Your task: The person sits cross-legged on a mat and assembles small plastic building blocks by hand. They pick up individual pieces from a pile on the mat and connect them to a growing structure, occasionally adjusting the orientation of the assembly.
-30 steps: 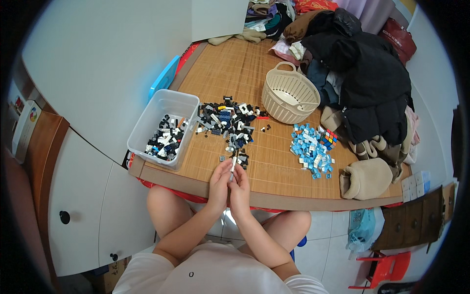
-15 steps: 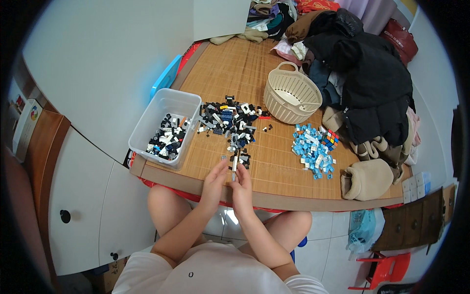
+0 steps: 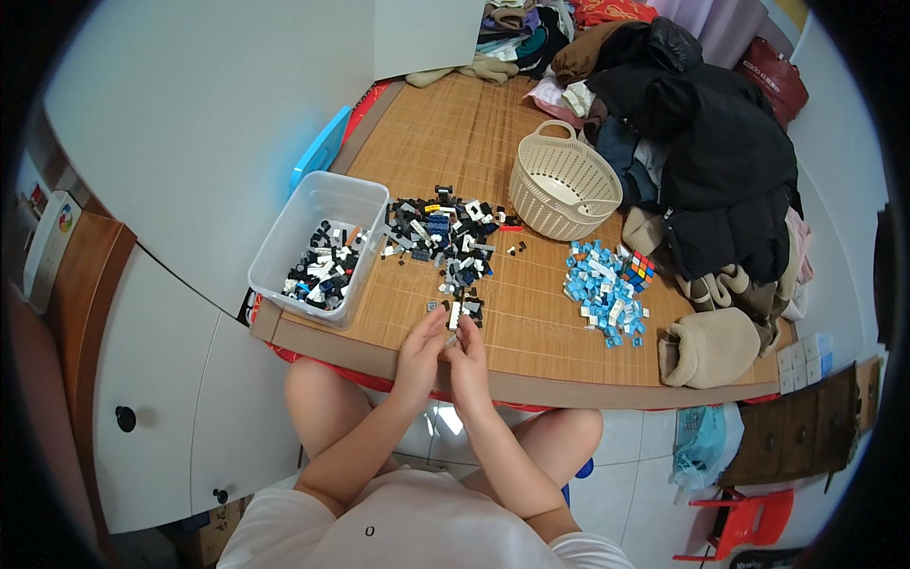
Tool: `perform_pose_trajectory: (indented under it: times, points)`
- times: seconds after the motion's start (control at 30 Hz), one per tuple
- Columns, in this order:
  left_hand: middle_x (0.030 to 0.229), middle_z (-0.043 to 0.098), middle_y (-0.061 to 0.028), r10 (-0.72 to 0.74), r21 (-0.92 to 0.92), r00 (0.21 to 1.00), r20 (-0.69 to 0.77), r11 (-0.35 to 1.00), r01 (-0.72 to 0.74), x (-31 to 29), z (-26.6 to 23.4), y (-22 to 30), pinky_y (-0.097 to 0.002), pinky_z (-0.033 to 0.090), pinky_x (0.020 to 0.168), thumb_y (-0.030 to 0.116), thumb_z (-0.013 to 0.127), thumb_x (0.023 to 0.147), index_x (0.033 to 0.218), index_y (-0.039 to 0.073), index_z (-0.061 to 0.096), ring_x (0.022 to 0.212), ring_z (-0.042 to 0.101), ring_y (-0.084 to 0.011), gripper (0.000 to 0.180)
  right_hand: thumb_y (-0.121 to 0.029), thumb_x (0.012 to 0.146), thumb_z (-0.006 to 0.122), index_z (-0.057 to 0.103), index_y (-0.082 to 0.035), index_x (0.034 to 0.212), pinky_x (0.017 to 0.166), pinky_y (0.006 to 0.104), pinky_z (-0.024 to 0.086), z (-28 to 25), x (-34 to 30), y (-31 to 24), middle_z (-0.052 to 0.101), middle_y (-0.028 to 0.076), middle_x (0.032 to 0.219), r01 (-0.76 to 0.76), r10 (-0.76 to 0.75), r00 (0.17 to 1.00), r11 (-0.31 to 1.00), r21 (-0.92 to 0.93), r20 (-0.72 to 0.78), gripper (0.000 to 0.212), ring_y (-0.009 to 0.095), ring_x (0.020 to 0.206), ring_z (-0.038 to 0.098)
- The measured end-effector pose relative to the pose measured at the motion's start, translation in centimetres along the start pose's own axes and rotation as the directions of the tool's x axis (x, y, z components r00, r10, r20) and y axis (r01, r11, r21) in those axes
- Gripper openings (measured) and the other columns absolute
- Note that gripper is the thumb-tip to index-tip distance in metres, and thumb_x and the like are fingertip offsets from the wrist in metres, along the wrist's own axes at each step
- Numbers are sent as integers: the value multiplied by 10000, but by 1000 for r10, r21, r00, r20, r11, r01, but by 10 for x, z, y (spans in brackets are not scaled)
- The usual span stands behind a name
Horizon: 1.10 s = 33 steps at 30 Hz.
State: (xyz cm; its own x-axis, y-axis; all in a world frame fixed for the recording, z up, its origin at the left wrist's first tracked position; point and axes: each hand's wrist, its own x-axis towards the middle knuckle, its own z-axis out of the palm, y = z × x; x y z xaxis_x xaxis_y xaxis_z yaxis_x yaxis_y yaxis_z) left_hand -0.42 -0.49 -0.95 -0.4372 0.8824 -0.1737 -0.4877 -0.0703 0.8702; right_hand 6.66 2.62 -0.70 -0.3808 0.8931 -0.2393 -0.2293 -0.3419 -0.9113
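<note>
My left hand (image 3: 419, 358) and my right hand (image 3: 467, 362) meet close together over the front edge of the bamboo mat. Between their fingertips is a narrow white-and-black piece of joined toy bricks (image 3: 455, 314), its lower end partly hidden by the fingers. Both hands are closed around it. Just beyond lies a pile of loose toy bricks (image 3: 439, 228) in black, white, grey and dark blue, with a few strays reaching toward my fingers. A small grey piece (image 3: 432, 306) rests beside my left fingertips.
A clear plastic bin (image 3: 365, 275) with more bricks stands at the left, a blue lid (image 3: 322, 147) behind it. Rightward are a beige basket (image 3: 531, 194), light-blue and white pieces (image 3: 607, 289), a puzzle cube (image 3: 639, 271) and heaped clothes (image 3: 730, 161).
My hands have drawn slightly closer together around the joined bricks, and the fingers have shifted on its lower end. The piles, bin and basket stay put.
</note>
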Motion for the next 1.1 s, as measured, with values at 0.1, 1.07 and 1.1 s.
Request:
perform_pose_trajectory:
  times: [0.1, 1.07, 1.1]
  points:
    - [1362, 333, -168, 6, 111, 1000, -17, 994, -4, -11, -4, 15, -308, 228, 1041, 4, 368, 829, 1332, -38, 296, 1288, 286, -211, 509, 39, 778, 426, 247, 31, 1342, 950, 275, 319, -4, 0, 1, 388, 138, 1279, -8, 6, 1000, 997, -78, -21, 592, 194, 1135, 405]
    - [1299, 409, -148, 14, -215, 999, 34, 977, -7, -1, 21, -6, -276, 326, 986, 62, 356, 882, 1287, -62, 347, 1187, 411, -185, 423, 78, 798, 369, 298, 43, 1323, 970, 285, 335, 2, -8, 0, 389, 152, 1304, 117, -107, 992, 971, 208, -62, 531, 207, 1188, 403]
    - [1302, 406, -150, 13, -221, 999, 37, 975, -5, -2, 22, -3, -276, 322, 991, 63, 354, 883, 1288, -64, 346, 1192, 406, -186, 424, 83, 799, 366, 296, 42, 1325, 975, 286, 330, 4, -10, -2, 382, 155, 1311, 124, -112, 991, 969, 215, -67, 532, 209, 1197, 395]
